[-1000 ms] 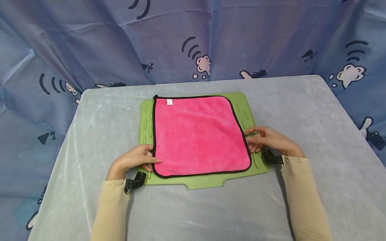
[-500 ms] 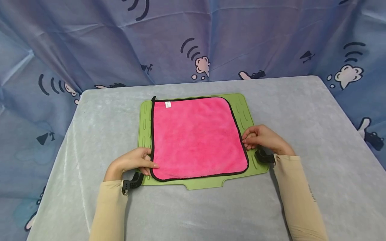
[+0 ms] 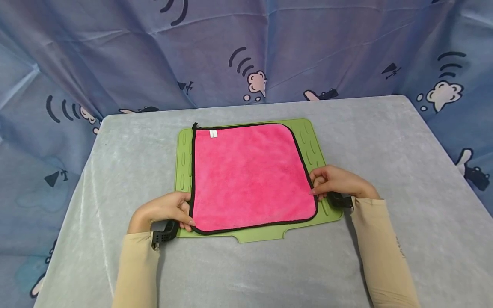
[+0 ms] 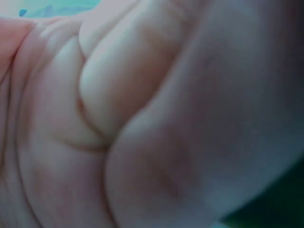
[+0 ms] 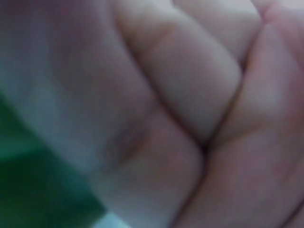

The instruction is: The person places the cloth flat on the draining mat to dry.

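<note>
A pink towel with black edging and a small white label lies spread flat on a green mat. At its near left corner, my left hand pinches the edge, with the thumb on top and fingers partly hidden. Across from it, my right hand pinches the right edge, its thumb tip on the black border. Both wrist views are filled by folded fingers and palm, blurred, so the towel does not show there.
The mat lies on a table covered in pale grey cloth. Patterned blue curtains hang behind the table and at its sides. Each wrist carries a black camera mount.
The towel has shifted slightly left and towards me on the mat. My left hand has slid down towards the near corner. My right hand has moved inward and its thumb now lies on the edge.
</note>
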Motion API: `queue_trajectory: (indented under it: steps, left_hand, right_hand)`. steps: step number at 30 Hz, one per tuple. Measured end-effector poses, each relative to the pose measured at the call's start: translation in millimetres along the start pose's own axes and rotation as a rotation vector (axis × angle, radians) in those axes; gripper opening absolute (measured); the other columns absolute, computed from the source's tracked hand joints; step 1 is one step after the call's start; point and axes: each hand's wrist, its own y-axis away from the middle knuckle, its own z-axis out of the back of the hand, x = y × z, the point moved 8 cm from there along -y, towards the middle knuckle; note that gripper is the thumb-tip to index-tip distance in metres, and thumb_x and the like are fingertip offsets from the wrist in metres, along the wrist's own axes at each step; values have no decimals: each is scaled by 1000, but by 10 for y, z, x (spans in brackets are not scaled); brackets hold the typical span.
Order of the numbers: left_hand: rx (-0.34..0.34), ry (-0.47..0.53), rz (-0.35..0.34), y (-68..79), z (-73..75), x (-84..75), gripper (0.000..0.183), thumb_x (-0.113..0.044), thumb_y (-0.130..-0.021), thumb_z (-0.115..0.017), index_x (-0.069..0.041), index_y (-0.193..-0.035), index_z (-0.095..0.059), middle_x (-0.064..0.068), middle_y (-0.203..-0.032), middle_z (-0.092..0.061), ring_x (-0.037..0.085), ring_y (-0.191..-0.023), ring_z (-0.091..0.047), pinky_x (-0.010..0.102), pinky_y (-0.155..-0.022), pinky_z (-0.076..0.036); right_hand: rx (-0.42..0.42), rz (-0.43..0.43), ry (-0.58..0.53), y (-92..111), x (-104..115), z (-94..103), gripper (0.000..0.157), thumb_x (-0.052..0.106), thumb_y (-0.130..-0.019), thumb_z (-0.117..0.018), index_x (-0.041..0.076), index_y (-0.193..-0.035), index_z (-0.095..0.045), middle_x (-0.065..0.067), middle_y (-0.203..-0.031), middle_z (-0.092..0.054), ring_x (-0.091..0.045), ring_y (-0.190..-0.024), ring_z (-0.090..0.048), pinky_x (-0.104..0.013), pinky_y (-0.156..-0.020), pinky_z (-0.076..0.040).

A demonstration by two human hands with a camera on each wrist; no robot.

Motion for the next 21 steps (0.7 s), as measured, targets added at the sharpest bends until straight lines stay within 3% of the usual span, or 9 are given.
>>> queue_trajectory:
  steps: [3, 5, 7, 11, 14, 17, 21]
  left_hand:
    - [-7, 0, -8, 44, 45, -7, 37, -2, -84, -68, 11, -102, -38, 18, -76, -68, 22, -67, -69, 35, -65, -57]
    - [-66, -2, -12, 100, 137, -13, 31, -6, -87, -66, 10, -100, -44, 17, -80, -68, 22, -71, -69, 34, -66, -57]
    - [-184, -17, -7, 177, 284, -14, 28, -9, -90, -62, 13, -102, -49, 15, -82, -68, 20, -73, -68, 33, -66, -57]
    - [-497, -100, 58, 346, 611, 24, 29, -14, -95, -56, 13, -106, -53, 11, -82, -67, 13, -71, -65, 27, -65, -56]
    - [-664, -175, 121, 405, 749, 44, 32, -19, -96, -55, 12, -106, -55, 9, -81, -67, 10, -67, -62, 25, -63, -55]
    - [-737, -244, 151, 378, 784, 18, 34, -22, -95, -57, 10, -103, -58, 7, -78, -66, 9, -64, -61, 24, -61, -54]
    - [-756, -328, 174, 291, 773, -47, 33, -25, -93, -60, 7, -96, -63, 4, -70, -64, 9, -60, -59, 25, -58, -52]
  right_hand:
    - [-22, -4, 1, 18, -8, 47, 20, 4, -87, -66, -10, -91, -52, -7, -64, -59, -20, -61, -63, -33, -63, -56]
    - [-83, -15, -6, 41, -28, 125, 23, 8, -89, -64, -12, -96, -54, -10, -69, -63, -20, -64, -65, -33, -63, -56]
    - [-181, -23, -7, 83, -46, 236, 27, 13, -91, -63, -12, -100, -57, -12, -75, -66, -19, -66, -65, -32, -63, -55]
    - [-373, -41, -17, 206, -109, 458, 31, 16, -94, -60, -13, -103, -58, -11, -79, -66, -17, -68, -64, -32, -64, -55]
    - [-466, -74, 15, 278, -163, 562, 32, 16, -94, -59, -14, -104, -56, -9, -79, -64, -14, -67, -62, -29, -63, -54]
    - [-530, -126, 86, 314, -195, 621, 34, 20, -94, -59, -12, -104, -56, -6, -80, -63, -11, -67, -59, -27, -62, -52]
    - [-564, -184, 167, 313, -208, 635, 37, 25, -93, -60, -11, -103, -59, -4, -80, -63, -9, -67, -58, -26, -61, -49]
